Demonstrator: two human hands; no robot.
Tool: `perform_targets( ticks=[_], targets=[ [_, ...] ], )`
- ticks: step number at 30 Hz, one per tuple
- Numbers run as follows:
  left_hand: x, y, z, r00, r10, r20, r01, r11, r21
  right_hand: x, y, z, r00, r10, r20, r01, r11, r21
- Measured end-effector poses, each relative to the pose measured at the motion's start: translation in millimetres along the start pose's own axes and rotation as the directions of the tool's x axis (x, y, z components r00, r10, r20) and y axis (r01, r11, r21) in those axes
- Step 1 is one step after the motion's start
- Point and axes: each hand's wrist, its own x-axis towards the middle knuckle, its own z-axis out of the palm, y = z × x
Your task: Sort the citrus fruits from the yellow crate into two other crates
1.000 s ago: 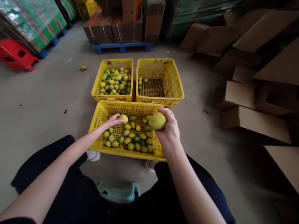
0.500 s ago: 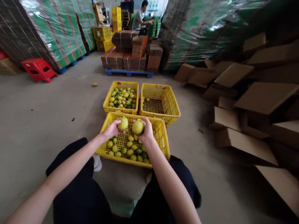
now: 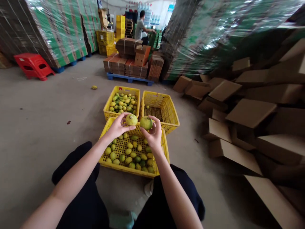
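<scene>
My left hand [image 3: 119, 126] is closed round a yellow-green lemon [image 3: 131, 120], its stem end facing up toward me. In my right hand [image 3: 154, 133] is a greener lemon [image 3: 146, 123], gripped between thumb and fingers. The two fruits are side by side, a small gap apart, above the far rim of the near yellow crate [image 3: 164, 148]. Loose green and yellow lemons [image 3: 132, 155] lie across that crate's slotted floor. Behind it, the left crate [image 3: 108, 106] holds many lemons, and the right crate [image 3: 175, 116] has a few small ones in a corner.
A single lemon [image 3: 94, 87] lies on the concrete floor. Cardboard boxes [image 3: 250, 111] are heaped on the right. Flattened cartons [image 3: 138, 70] sit on a blue pallet [image 3: 130, 79], with a person [image 3: 140, 28] beyond. A red stool [image 3: 34, 65] stands left, near wrapped stacks [image 3: 64, 31].
Both hands have risen slightly toward the far rim, and the lemons in them have been turned to show other sides. My view has shifted a little.
</scene>
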Motion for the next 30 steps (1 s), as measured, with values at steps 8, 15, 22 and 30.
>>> perform_targets(
  ticks=[8,15,22,30],
  targets=[
    [-4,8,2,0.986,0.164,-0.034,-0.160,0.981,0.113,-5,-12,5,0.996,-0.052,-0.073,0.054,0.998,0.022],
    [-5,8,2,0.990,0.128,-0.058,-0.124,0.990,0.063,-7,-13,2,0.994,-0.082,-0.065,0.080,0.996,-0.038],
    [-3,13,-7,0.986,-0.162,0.035,0.165,0.968,-0.188,-2,-17,-5,0.985,0.166,0.037,-0.170,0.959,0.227],
    [3,-9,-9,0.832,-0.511,0.217,0.555,0.765,-0.325,-6,-2,2,0.779,0.603,0.175,-0.602,0.637,0.482]
  ],
)
